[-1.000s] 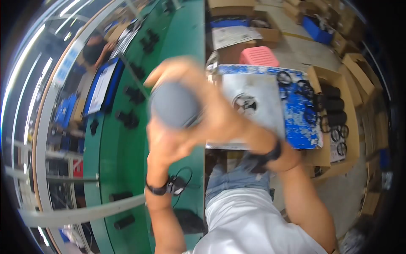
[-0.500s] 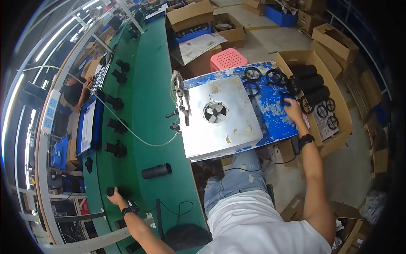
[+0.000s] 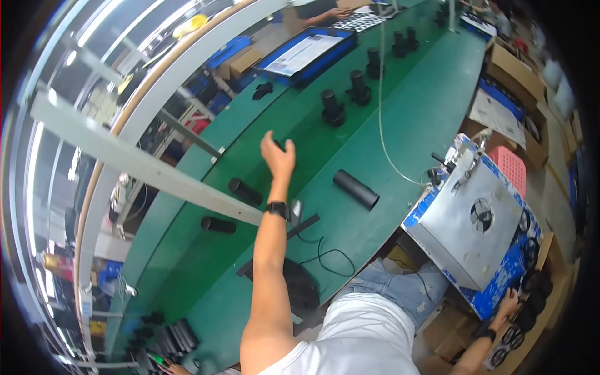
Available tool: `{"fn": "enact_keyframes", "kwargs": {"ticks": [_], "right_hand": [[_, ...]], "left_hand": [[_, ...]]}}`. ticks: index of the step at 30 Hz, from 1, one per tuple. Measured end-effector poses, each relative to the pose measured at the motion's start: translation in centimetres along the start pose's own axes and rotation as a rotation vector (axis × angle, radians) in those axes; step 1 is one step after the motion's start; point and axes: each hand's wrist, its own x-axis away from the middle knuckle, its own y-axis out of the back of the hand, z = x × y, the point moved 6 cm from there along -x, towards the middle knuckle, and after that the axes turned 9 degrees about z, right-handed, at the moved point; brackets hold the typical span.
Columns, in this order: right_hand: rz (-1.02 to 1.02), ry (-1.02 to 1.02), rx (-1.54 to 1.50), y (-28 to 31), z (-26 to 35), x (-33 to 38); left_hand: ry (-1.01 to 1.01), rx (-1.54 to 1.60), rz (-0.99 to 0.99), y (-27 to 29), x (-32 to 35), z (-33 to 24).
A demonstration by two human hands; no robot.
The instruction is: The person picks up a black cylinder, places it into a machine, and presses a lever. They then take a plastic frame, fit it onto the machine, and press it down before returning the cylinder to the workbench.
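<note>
My left hand [image 3: 278, 156] reaches out over the green belt, thumb and fingers curved around a small dark part that mostly hides behind the hand; it looks like a black cylinder. Two black tubes, a nearer one [image 3: 218, 225] and a farther one [image 3: 245, 190], lie on the belt beside that forearm. Far to the right, my right hand [image 3: 509, 304] is at the edge of the blue worn board [image 3: 484, 305], fingers bent, close to black ring-shaped parts [image 3: 530, 251]. What its fingers hold is too small to make out.
Several black flanged cylinders [image 3: 333, 107] stand in a row along the belt. Another black tube [image 3: 356, 189] lies on the green table [image 3: 400, 156]. A metal box [image 3: 465, 225] with a round opening sits on the board. A grey frame bar [image 3: 187, 187] crosses left; a person's hands [image 3: 337, 14] show beyond.
The view has swung left, so the belt now fills the middle. My left arm is stretched farther forward over it. My right hand stays by the blue board, now at the lower right.
</note>
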Motion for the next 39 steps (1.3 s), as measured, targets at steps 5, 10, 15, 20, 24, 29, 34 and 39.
{"fn": "enact_keyframes", "kwargs": {"ticks": [5,10,15,20,24,29,34,39], "right_hand": [[-0.16,0.102,-0.458,8.7,15.8,3.0],[-0.013,0.725,-0.42,15.1,40.2,13.7],[0.266,0.907,-0.585,13.9,51.2,18.8],[0.269,0.53,-1.033,14.0,47.3,15.8],[0.871,0.362,-1.312,9.2,48.3,15.6],[0.959,0.26,-1.404,7.8,47.3,14.8],[0.95,0.257,-1.419,7.6,45.9,14.8],[0.627,0.279,-1.226,7.0,44.4,13.6]], "left_hand": [[0.046,0.733,0.489,2.5,9.2,-16.6],[-0.07,1.136,0.983,1.2,19.0,-33.3],[0.324,1.242,0.92,-2.3,20.8,-32.8],[0.32,1.367,1.091,-2.9,21.2,-31.2],[0.229,1.365,1.157,-2.6,21.9,-33.8],[0.106,1.196,1.157,-2.9,21.0,-33.9],[0.009,1.091,1.309,-3.4,21.9,-34.9],[-0.153,1.096,1.257,-4.0,23.2,-36.8]]}}
